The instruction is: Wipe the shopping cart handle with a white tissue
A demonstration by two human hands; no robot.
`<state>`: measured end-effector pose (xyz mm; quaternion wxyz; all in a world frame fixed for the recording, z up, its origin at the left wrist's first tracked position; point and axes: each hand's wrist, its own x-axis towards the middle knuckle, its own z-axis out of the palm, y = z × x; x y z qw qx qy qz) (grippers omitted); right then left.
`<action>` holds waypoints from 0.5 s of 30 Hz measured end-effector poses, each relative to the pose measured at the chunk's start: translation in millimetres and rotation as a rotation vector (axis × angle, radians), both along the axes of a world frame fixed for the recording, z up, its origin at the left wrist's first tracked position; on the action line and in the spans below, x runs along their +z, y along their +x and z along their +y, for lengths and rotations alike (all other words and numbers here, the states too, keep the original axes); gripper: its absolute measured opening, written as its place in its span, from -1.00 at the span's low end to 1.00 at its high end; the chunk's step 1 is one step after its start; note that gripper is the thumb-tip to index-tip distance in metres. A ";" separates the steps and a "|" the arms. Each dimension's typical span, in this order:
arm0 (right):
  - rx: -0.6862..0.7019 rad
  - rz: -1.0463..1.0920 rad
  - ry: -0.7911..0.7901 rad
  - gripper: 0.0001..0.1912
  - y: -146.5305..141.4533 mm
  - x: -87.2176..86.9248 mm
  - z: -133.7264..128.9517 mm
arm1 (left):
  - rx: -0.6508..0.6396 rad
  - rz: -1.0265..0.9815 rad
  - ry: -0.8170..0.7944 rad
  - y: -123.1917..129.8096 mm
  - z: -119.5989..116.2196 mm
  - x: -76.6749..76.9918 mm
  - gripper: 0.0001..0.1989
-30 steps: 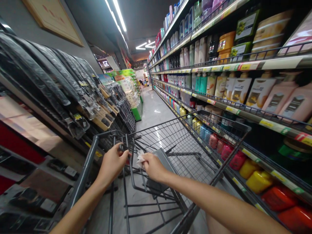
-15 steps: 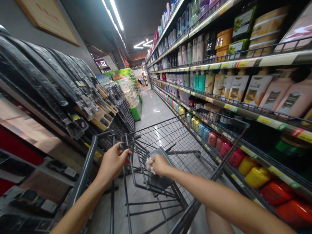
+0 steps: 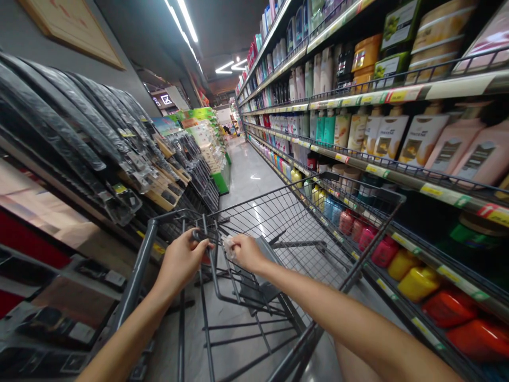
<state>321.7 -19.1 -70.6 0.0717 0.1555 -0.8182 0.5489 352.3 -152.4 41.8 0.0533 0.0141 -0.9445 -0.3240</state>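
Note:
A dark grey wire shopping cart (image 3: 274, 209) stands in front of me, its basket tilted across the view. My left hand (image 3: 183, 257) is closed around a dark bar of the cart's inner frame, near the basket's left side. Between the fingers of my right hand (image 3: 246, 252) is a crumpled white tissue (image 3: 229, 247), pinched close to that same bar. Whether the tissue touches the bar I cannot tell. Below my right hand, a flat grey panel (image 3: 258, 292) of the cart is partly covered by the hand and forearm.
Shelves (image 3: 358, 101) of bottles and jars run along the right, close to the cart's side. On the left hang packaged black goods (image 3: 75, 116) on a rack. A grey tiled aisle (image 3: 248, 164) leads forward past green-edged stacks of boxes (image 3: 207, 143).
My right hand has moved up and left with the tissue, from over the grey panel to beside my left hand. The left hand keeps its hold on the bar.

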 end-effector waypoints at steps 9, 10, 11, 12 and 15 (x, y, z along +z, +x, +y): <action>0.002 -0.393 0.248 -0.79 3.1 -33.1 18.7 | -0.016 -0.008 0.000 -0.6 4.4 -0.1 -0.64; -0.006 -0.422 0.269 -0.82 3.5 -35.2 19.4 | -0.016 -0.010 -0.012 -0.3 4.9 0.5 -0.64; -0.015 -0.451 0.291 -0.84 3.6 -36.9 19.7 | -0.014 -0.010 -0.027 0.2 5.3 1.3 -0.65; -0.023 -0.481 0.311 -0.85 3.3 -38.0 19.7 | -0.010 -0.010 -0.042 0.6 5.6 2.2 -0.65; -0.028 -0.557 0.345 -0.84 1.4 -36.5 19.5 | 0.005 -0.007 -0.081 2.0 5.7 4.3 -0.66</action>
